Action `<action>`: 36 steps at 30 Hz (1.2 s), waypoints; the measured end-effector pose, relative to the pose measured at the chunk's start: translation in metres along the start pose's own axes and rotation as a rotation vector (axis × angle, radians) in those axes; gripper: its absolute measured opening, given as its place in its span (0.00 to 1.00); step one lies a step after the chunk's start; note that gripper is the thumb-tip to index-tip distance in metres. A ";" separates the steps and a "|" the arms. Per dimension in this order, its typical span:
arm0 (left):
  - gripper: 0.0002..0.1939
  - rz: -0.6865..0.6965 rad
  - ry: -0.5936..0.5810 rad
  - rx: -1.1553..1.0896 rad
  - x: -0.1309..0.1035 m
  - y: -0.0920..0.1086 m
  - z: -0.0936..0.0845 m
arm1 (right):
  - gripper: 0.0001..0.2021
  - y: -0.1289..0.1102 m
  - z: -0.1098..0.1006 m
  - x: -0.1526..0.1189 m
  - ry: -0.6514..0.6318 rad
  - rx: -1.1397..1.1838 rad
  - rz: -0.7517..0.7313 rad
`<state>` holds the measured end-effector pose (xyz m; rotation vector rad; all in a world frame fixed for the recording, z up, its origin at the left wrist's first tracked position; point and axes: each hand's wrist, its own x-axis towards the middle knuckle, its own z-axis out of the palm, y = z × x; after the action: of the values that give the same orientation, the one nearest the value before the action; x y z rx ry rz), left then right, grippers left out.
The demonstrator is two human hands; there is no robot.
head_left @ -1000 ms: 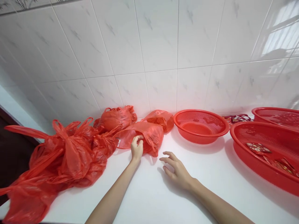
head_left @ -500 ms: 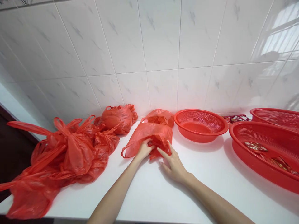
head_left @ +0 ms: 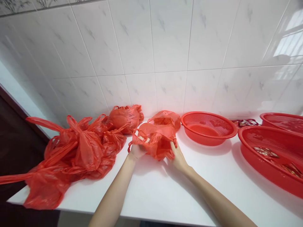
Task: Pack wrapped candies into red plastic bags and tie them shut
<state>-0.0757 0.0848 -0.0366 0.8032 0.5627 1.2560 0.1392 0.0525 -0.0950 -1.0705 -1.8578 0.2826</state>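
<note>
A thin red plastic bag [head_left: 157,137] is held at the middle of the white table, its mouth facing me and partly spread. My left hand [head_left: 138,149] grips the bag's left side, with folds of plastic over the fingers. On the right side, my right hand [head_left: 177,156] holds the bag's edge, its fingertips partly behind the plastic. Just behind lies another red bag [head_left: 167,118], close to the wall.
Filled, tied red bags [head_left: 85,151] are heaped at the left. A round red basket [head_left: 209,138] stands right of centre. Farther right, a large red basket [head_left: 267,170] holds small packets, with another basket [head_left: 284,118] behind. A tiled wall [head_left: 170,47] backs the table [head_left: 151,195].
Both hands have closed on the bag's sides; its mouth has been lifted and crumpled. My left hand has moved left. The whole view has shifted slightly, with the scene displaced to the right.
</note>
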 end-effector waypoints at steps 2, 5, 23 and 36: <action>0.25 -0.039 -0.046 0.023 -0.003 0.005 -0.001 | 0.25 0.003 0.003 0.002 0.011 -0.004 0.022; 0.25 -0.113 -0.119 0.058 -0.008 0.010 0.001 | 0.25 0.007 0.003 0.001 0.009 -0.023 0.049; 0.18 -0.017 -0.169 0.150 -0.019 -0.024 0.049 | 0.29 -0.025 -0.082 0.011 0.179 0.939 0.456; 0.18 0.116 0.049 0.395 -0.023 -0.030 0.051 | 0.31 -0.019 -0.099 0.014 0.122 1.049 0.557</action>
<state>-0.0241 0.0484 -0.0297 1.1494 0.8295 1.2906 0.2073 0.0286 -0.0229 -0.7702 -0.9860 1.3077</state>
